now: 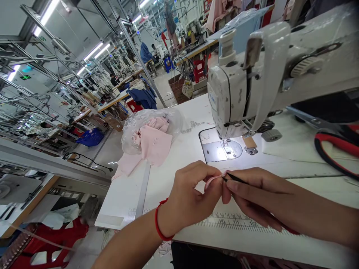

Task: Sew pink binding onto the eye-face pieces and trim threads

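My left hand (193,190), with a red cord on its wrist, is closed in a pinch on a small pink fabric piece (209,182). The piece is folded into a narrow strip, mostly hidden by the fingers. My right hand (258,194) is closed around thread snips (237,178) with dark pointed tips; a red part shows under the palm. The tips touch the pink fabric between both hands. Just beyond the hands are the needle plate (213,150) and lit presser foot of a white sewing machine (227,101).
Pink fabric pieces (155,144) lie partly in a clear plastic bag (129,130) at the table's left. Large red-and-black scissors (336,145) rest at right. A printed ruler (224,220) runs along the front edge. A red stool (53,243) stands lower left.
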Tool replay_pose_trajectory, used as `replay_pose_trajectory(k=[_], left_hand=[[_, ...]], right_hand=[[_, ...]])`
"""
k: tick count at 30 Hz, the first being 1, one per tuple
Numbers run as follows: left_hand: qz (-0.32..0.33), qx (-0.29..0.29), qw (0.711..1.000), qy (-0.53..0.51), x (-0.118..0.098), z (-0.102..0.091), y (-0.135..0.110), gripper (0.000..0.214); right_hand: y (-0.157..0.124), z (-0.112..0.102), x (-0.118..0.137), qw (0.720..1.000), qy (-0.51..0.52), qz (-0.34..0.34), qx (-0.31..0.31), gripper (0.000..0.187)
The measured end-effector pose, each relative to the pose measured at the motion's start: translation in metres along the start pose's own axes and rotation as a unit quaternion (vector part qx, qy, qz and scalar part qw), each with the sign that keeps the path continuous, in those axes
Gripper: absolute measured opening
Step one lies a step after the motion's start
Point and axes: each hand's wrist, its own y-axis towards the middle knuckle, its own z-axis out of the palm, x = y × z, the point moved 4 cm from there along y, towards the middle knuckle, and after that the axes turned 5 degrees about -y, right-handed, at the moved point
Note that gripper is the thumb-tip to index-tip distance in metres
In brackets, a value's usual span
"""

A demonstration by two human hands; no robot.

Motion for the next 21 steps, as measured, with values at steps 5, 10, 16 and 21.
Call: replay_pose_trajectory(k=[5, 10, 16, 21], left_hand=[[0.020, -0.008, 1.000, 0.016, 0.0001, 0.0000, -0.0003, 0.013], [0.018, -0.005, 1.000, 0.012, 0.0005, 0.0000, -0.0005, 0.012], [0.016, -0.004, 1.000, 0.003, 0.0000, 0.0000, -0.0008, 0.013], [-0.020, 0.000, 1.000, -0.009, 0.0018, 0.0002, -0.0014, 0.014]], right_hand=[[-0.0010, 0.0003, -0.0011, 0.999, 0.019, 0.024, -0.012, 0.053], [0.0006, 0.0016, -0.0062, 0.999, 0.031, 0.003, -0.007, 0.054], [0.0004, 0.0014, -0.0064, 0.999, 0.028, 0.016, -0.001, 0.057], [0.0000, 0.0005, -0.0028, 1.000, 0.030, 0.007, -0.002, 0.053]])
